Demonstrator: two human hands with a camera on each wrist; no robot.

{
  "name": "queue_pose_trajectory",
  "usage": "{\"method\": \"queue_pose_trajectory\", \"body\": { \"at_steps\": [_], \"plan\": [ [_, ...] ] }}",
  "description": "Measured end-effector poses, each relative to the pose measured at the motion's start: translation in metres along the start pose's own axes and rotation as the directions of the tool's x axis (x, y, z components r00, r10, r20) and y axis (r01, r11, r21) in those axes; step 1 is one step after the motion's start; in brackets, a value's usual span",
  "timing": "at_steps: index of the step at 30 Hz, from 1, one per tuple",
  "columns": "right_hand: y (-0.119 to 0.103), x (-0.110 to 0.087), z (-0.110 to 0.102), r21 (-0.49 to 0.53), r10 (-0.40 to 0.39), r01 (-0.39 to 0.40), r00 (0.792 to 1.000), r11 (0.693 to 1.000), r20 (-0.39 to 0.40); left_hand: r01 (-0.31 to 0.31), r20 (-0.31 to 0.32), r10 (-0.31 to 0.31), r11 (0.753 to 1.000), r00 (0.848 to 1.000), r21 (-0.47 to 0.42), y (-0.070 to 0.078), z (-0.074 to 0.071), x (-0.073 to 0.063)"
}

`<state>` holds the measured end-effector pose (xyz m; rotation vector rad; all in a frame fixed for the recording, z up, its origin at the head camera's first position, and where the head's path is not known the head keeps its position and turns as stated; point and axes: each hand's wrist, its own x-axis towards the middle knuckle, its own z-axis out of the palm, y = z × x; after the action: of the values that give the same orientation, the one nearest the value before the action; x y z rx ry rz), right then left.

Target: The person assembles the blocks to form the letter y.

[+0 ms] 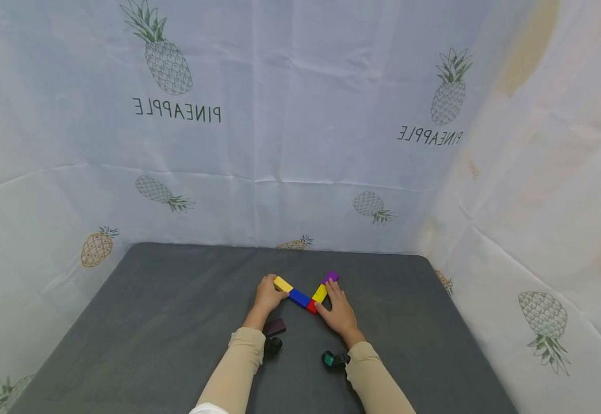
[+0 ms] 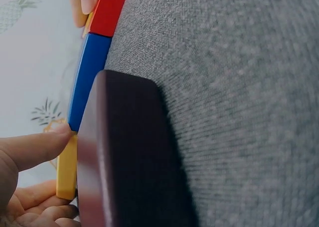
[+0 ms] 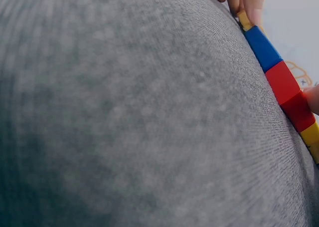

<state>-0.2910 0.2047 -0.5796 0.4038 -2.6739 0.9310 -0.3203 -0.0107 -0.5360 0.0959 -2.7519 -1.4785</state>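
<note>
Coloured blocks form a V on the dark table point(image 1: 186, 322). Its left arm has a yellow block point(image 1: 283, 284) and a blue block point(image 1: 299, 298), with a red block point(image 1: 312, 307) at the corner; a second yellow block point(image 1: 320, 294) and a purple block point(image 1: 331, 277) make the right arm. My left hand point(image 1: 268, 295) pinches the left yellow block, its thumb by the joint with the blue one. With fingers extended, my right hand point(image 1: 339, 310) lies along the right arm, fingertips at the purple block and thumb point(image 3: 312, 98) touching the red one.
A dark maroon block point(image 1: 275, 327) lies beside my left wrist and looms large in the left wrist view. Black devices sit at both wrists. Behind the table hangs a white curtain point(image 1: 279, 149) with pineapple prints.
</note>
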Motion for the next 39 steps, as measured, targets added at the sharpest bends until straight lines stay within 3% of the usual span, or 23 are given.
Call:
{"method": "queue_pose_trajectory", "body": {
  "at_steps": [8, 19, 27, 32, 39],
  "plan": [
    [-0.003, 0.003, 0.000, -0.082, 0.089, -0.082, 0.992, 0.993, 0.086, -0.015, 0.015, 0.015, 1.000, 1.000, 0.027, -0.003, -0.006, -0.001],
    [-0.004, 0.005, 0.000, -0.099, 0.111, -0.100, 0.987, 0.990, 0.117, -0.055, 0.189, 0.053, 0.998, 0.981, 0.004, -0.013, -0.028, -0.006],
    [-0.006, 0.004, -0.001, -0.078, 0.087, -0.081, 0.992, 0.994, 0.090, -0.075, 0.253, 0.069, 0.997, 0.965, 0.015, -0.017, -0.043, -0.007],
    [-0.006, 0.004, -0.003, -0.084, 0.097, -0.089, 0.992, 0.992, 0.087, -0.114, 0.304, 0.103, 0.993, 0.947, 0.018, -0.018, -0.053, -0.011],
    [-0.004, 0.006, -0.004, -0.100, 0.138, -0.127, 0.983, 0.987, 0.120, -0.164, 0.391, 0.144, 0.986, 0.909, 0.019, -0.021, -0.063, -0.021]
  ]
}}
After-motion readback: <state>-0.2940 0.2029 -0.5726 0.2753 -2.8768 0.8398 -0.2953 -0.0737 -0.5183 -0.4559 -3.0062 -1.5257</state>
